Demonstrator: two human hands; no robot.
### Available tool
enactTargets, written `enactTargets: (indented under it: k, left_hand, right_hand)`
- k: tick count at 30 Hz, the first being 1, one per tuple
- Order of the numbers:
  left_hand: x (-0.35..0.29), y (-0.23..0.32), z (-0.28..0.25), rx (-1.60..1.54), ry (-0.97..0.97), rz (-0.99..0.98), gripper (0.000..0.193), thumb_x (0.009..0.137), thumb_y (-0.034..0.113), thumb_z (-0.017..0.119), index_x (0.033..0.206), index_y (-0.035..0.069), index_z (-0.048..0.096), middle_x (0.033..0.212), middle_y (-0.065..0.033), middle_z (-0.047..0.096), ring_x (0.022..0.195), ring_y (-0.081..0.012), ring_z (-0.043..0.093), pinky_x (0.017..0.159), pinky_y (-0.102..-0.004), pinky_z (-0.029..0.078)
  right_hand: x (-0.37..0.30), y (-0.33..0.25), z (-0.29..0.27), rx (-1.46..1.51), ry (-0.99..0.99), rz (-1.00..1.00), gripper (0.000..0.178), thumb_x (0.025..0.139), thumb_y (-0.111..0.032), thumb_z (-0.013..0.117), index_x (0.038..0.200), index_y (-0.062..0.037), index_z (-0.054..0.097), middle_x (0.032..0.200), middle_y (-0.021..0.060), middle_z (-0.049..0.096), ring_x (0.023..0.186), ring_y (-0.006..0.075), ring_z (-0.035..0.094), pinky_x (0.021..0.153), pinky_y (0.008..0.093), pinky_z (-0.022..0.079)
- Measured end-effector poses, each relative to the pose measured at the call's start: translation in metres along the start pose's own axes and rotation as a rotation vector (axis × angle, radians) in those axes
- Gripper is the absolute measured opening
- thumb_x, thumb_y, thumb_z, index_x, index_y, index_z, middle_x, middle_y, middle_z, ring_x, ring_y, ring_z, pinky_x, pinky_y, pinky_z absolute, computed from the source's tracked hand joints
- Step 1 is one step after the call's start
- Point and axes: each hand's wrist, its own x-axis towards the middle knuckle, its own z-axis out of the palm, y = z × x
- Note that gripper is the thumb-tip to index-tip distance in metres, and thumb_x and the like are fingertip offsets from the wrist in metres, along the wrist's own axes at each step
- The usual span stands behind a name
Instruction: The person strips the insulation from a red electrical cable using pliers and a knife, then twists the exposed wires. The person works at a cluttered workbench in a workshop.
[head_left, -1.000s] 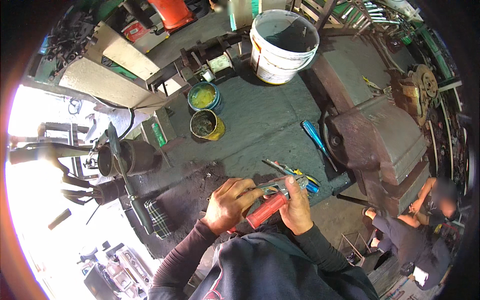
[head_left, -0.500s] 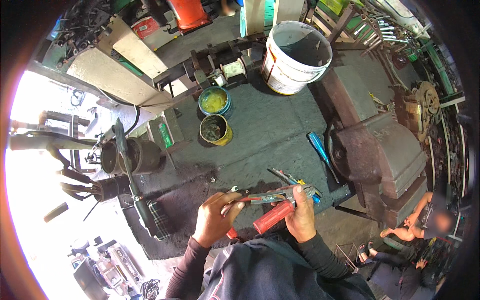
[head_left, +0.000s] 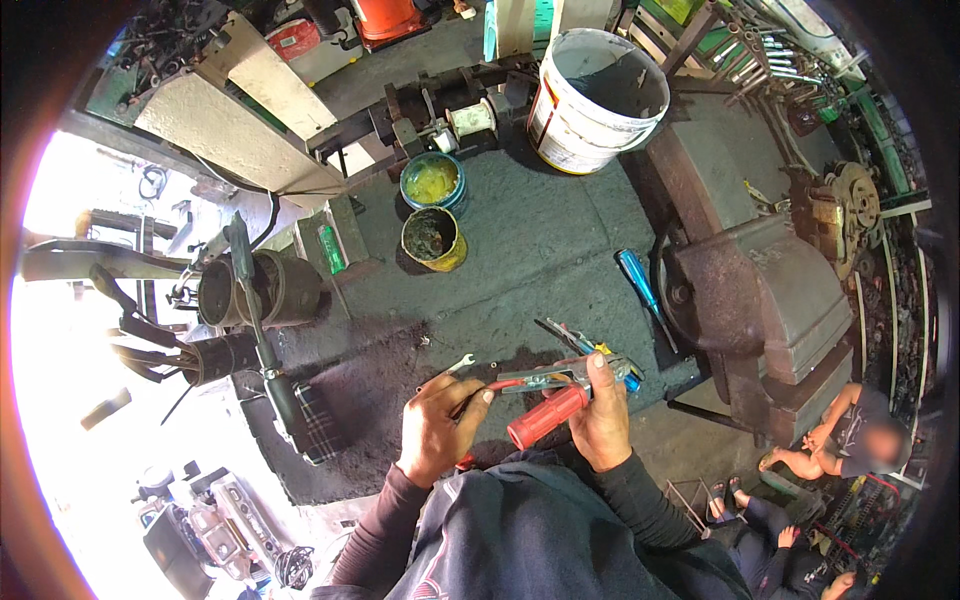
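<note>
My left hand [head_left: 434, 430] is closed, its fingertips pinching a thin red piece [head_left: 508, 383] whose far end reaches the tool in the other hand. In my right hand [head_left: 602, 428] is a tool with a thick red handle [head_left: 548, 418] and a long grey metal part; its exact kind I cannot make out. The right thumb points up along it, and the fingers beneath are mostly hidden. Just beyond my left hand a small open-ended wrench [head_left: 464, 361] lies on the dark bench. Several hand tools [head_left: 570, 337], some with yellow and blue handles, lie partly behind my right hand.
A yellow cup [head_left: 447, 255] and a blue tin of yellow grease [head_left: 434, 182] stand at the back, near a white bucket [head_left: 562, 140]. A blue screwdriver [head_left: 640, 285] lies beside the large vise [head_left: 770, 290]. A green screwdriver [head_left: 330, 248] is at left. People sit at lower right.
The view has shifted slightly. My left hand has tilted a little, so more of the wrench shows beyond it. Both hands keep their holds.
</note>
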Motion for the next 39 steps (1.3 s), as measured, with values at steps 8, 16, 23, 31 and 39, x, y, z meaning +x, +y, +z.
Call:
enactTargets:
  k: [8,16,23,31,39]
  left_hand:
    - [0.003,-0.003,0.004,-0.057,-0.006,-0.064,0.018,0.091,0.018,0.077,0.100,0.003,0.080,0.074,-0.0104,0.063,0.066,-0.0225,0.061,0.063,-0.0355,0.048]
    - [0.003,-0.004,0.008,-0.018,-0.004,-0.073,0.019,0.090,0.020,0.079,0.098,0.003,0.080,0.073,-0.0099,0.063,0.065,-0.0214,0.059,0.061,-0.0358,0.046]
    - [0.005,-0.005,0.005,-0.025,-0.007,-0.086,0.018,0.089,0.020,0.081,0.096,0.004,0.080,0.073,-0.0094,0.063,0.065,-0.0207,0.060,0.061,-0.0356,0.046]
    - [0.005,-0.006,0.009,-0.037,0.021,-0.095,0.016,0.089,0.018,0.081,0.096,0.005,0.080,0.076,-0.0088,0.065,0.067,-0.0203,0.062,0.063,-0.0343,0.049]
    - [0.009,-0.012,0.010,-0.111,0.019,-0.080,0.021,0.090,0.019,0.080,0.106,0.005,0.079,0.082,-0.0103,0.067,0.075,-0.0203,0.067,0.069,-0.0334,0.052]
  right_hand:
    - [0.006,0.002,-0.003,0.135,0.017,0.133,0.051,0.103,-0.051,0.064,0.120,-0.0026,0.061,0.104,0.0124,0.072,0.091,0.0244,0.073,0.082,0.0418,0.061]
    - [0.005,0.008,-0.005,0.128,0.050,0.146,0.050,0.103,-0.054,0.062,0.117,-0.0059,0.061,0.100,0.0110,0.073,0.088,0.0248,0.073,0.080,0.0408,0.061]
    - [0.006,0.011,-0.007,0.127,0.035,0.151,0.054,0.102,-0.056,0.063,0.118,-0.0049,0.061,0.099,0.0116,0.073,0.086,0.0260,0.073,0.079,0.0413,0.061]
    - [0.010,0.010,-0.003,0.136,0.076,0.180,0.052,0.102,-0.056,0.063,0.115,-0.0053,0.063,0.096,0.0108,0.073,0.084,0.0259,0.073,0.078,0.0410,0.062]
    - [0.009,0.006,0.000,0.123,0.085,0.156,0.051,0.101,-0.056,0.063,0.114,-0.0063,0.063,0.096,0.0100,0.072,0.084,0.0246,0.073,0.077,0.0402,0.062]
